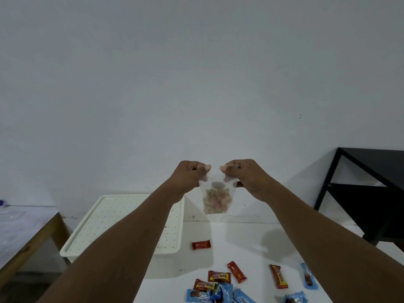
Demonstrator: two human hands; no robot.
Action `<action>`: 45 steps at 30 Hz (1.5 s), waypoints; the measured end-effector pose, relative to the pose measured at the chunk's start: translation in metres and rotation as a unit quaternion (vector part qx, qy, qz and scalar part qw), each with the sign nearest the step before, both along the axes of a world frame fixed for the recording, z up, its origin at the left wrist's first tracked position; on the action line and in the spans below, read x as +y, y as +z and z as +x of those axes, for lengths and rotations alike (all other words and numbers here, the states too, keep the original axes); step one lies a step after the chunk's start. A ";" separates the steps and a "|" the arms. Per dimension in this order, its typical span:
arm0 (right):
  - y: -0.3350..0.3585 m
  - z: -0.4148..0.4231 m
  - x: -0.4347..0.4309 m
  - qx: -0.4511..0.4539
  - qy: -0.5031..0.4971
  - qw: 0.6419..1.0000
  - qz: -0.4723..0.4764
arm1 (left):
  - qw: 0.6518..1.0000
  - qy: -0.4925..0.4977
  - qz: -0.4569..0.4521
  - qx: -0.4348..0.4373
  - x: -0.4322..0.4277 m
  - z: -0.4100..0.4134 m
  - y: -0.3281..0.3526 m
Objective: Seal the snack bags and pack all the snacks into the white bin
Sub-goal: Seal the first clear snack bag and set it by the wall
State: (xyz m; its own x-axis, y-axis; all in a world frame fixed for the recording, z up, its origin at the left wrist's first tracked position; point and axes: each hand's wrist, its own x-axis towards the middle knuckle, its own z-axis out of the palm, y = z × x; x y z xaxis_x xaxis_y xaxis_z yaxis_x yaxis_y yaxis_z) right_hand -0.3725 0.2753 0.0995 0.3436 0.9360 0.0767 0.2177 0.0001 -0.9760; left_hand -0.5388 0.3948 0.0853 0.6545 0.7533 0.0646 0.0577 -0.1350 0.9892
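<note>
A clear snack bag (215, 199) with colourful candy in its bottom hangs in the air above the table. My left hand (189, 178) pinches its top left corner and my right hand (242, 174) pinches its top right corner. The white bin (122, 224), with a dotted floor, stands below my left forearm at the table's left edge. Several wrapped snacks lie on the white table (251, 241): a red bar (201, 244), two beng-beng bars (218, 276), a red bar (236, 271), another red bar (278, 279), and blue packs (223, 293).
A black metal frame table (371, 189) stands at the right. A wooden table with a light top (26, 235) is at the left. A blue pack (308, 276) lies near my right forearm. A plain wall fills the background.
</note>
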 end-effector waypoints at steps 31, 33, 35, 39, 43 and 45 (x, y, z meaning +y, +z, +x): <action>0.008 0.003 -0.007 0.095 -0.212 0.970 -0.078 | 0.998 0.015 0.031 -0.057 -0.027 0.012 0.016; 0.010 -0.001 -0.008 0.123 -0.187 0.969 -0.109 | 0.997 0.000 0.054 -0.047 -0.029 0.013 0.013; 0.009 -0.001 -0.006 0.133 -0.177 0.968 -0.117 | 0.998 -0.023 0.060 -0.029 -0.032 0.013 0.009; 0.009 0.001 -0.003 0.107 -0.152 0.974 -0.128 | 0.996 -0.069 0.059 0.010 -0.037 0.009 0.003; 0.013 0.005 -0.003 0.011 -0.059 0.988 -0.143 | 0.999 -0.034 -0.004 0.017 -0.032 0.003 0.003; 0.016 0.007 -0.005 -0.052 0.011 0.988 -0.142 | 0.999 -0.020 0.008 0.038 -0.025 0.001 0.003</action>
State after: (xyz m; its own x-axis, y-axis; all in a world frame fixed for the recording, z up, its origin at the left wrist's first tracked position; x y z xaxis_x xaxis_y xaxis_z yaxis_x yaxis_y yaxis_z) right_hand -0.3650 0.2702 0.1158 0.3270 0.9319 -0.1569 0.3190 -0.2651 -0.9099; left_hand -0.5380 0.3697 0.0885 0.6875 0.7257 0.0251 0.1268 -0.1540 0.9799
